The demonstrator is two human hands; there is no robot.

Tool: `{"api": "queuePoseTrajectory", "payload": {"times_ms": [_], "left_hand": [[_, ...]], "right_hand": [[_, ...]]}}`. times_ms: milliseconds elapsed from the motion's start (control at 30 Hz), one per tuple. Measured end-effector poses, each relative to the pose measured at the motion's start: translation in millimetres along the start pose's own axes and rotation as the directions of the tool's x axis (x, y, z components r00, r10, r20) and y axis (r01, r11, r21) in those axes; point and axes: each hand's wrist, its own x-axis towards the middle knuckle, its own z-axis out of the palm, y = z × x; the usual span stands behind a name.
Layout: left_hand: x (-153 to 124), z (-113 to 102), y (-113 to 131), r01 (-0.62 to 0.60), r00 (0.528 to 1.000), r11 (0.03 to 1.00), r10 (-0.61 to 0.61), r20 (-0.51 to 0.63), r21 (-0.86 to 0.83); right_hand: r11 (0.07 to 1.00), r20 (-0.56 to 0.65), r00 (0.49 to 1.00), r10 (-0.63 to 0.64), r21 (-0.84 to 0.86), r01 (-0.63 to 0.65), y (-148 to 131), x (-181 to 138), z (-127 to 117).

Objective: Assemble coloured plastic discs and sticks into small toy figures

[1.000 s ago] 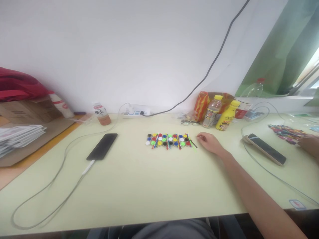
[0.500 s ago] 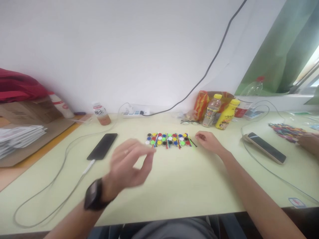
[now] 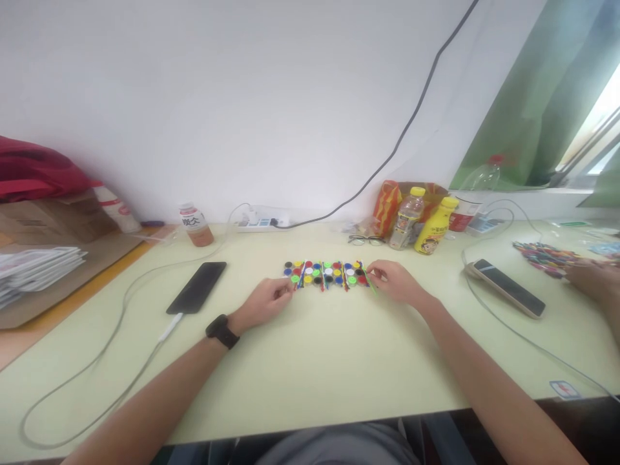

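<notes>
Round coloured discs (image 3: pixel 328 279) lie in close-set rows on the table, with thin coloured sticks (image 3: pixel 345 278) laid across them in several slanted bundles. My left hand (image 3: pixel 264 302), a black watch on its wrist, rests at the near left corner of the discs. Its thumb and forefinger are pinched together beside a green disc (image 3: pixel 295 279); anything between them is too small to make out. At the right end, my right hand (image 3: pixel 394 281) has curled fingers touching the last sticks. A bright green stick (image 3: pixel 372 285) shows just by its fingertips. What that hand grips is hidden.
A black phone (image 3: pixel 197 288) on a cable lies left, another phone (image 3: pixel 508 287) right. Behind stand a drink bottle (image 3: pixel 196 226), a yellow bottle (image 3: pixel 434 227), a clear bottle (image 3: pixel 407 219) and glasses (image 3: pixel 365 239). Another person's hand (image 3: pixel 593 281) is at a stick pile (image 3: pixel 547 257).
My left hand has moved from above the table, nearer me, forward and down to the discs' left end. My right hand has shifted left onto the sticks at the right end.
</notes>
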Motion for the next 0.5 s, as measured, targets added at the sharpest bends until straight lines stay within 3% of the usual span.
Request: {"api": "queuePoseTrajectory", "payload": {"times_ms": [300,500], "left_hand": [[0,4,4,0.011,1.000,0.993,-0.015,0.027,0.114],[-1,4,6,0.015,1.000,0.993,-0.018,0.017,0.114]], "right_hand": [[0.989,0.007,0.989,-0.148,0.000,0.148,-16,-1,27],[0.988,0.008,0.988,-0.151,-0.017,0.151,-18,2,33]]}}
